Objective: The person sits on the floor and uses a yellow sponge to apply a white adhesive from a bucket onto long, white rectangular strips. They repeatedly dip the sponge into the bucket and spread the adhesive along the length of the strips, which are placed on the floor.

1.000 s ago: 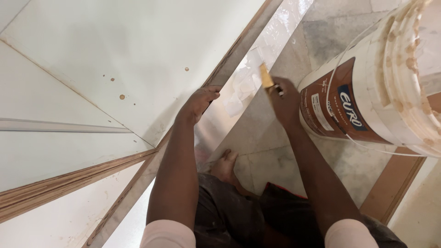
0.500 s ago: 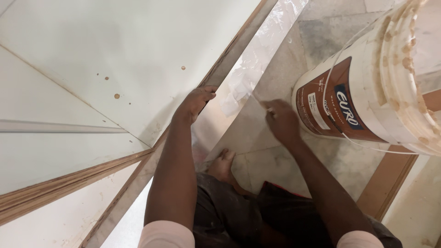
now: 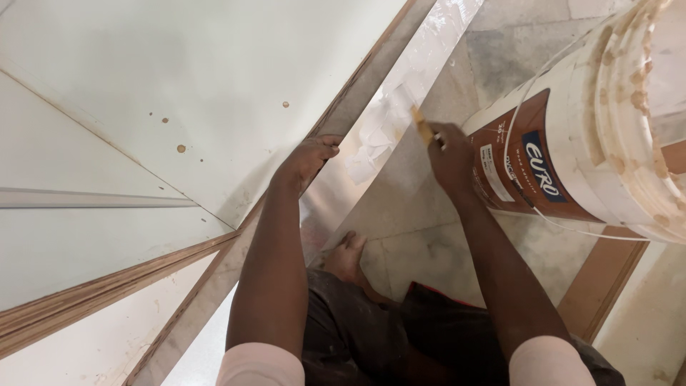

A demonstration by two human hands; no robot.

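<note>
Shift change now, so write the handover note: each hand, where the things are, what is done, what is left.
Left hand: grips the edge of the white board, steadying it.
Right hand: shut on a small yellowish spreader, its tip at the strip along the board's edge.
Bucket: on its side on the floor, just right of the right hand.
Done: white paste covers the strip's upper part.
Left: the strip's lower part, near the foot, looks bare.
</note>
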